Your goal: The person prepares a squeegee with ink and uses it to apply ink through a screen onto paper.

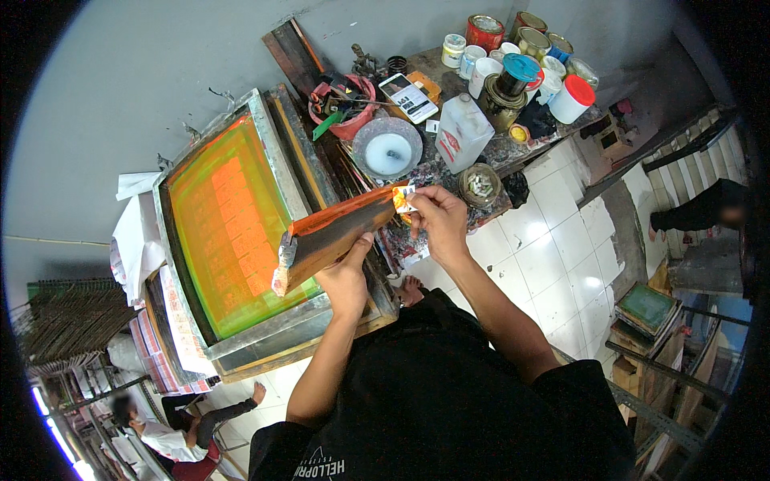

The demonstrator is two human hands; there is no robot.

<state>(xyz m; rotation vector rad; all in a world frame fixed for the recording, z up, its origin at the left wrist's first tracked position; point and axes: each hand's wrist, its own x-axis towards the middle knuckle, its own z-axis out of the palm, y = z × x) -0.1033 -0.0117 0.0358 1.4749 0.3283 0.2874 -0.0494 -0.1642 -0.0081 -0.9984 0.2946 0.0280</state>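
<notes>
A screen-printing squeegee (337,239) with a dark wooden body and orange ink along its upper edge is tilted in front of me. My left hand (346,279) grips it from below, thumb against the wood. At its right end, my right hand (441,223) pinches a small white-and-orange piece of paper or card (403,197) against the corner. Crumpled whitish wrapping (284,258) covers the left end. Below and to the left of the squeegee lies a framed printing screen (279,154), its mesh yellow-green with an orange printed area; the squeegee hides part of its right side.
On the cluttered bench are a bowl of whitish liquid (387,149), a pink tool basket (345,104), a phone (408,98), a plastic jug (465,132), a jar of butts (480,184) and several cans (484,32). A seated person (172,437) is at lower left; another person's dark sleeve (702,207) shows at right.
</notes>
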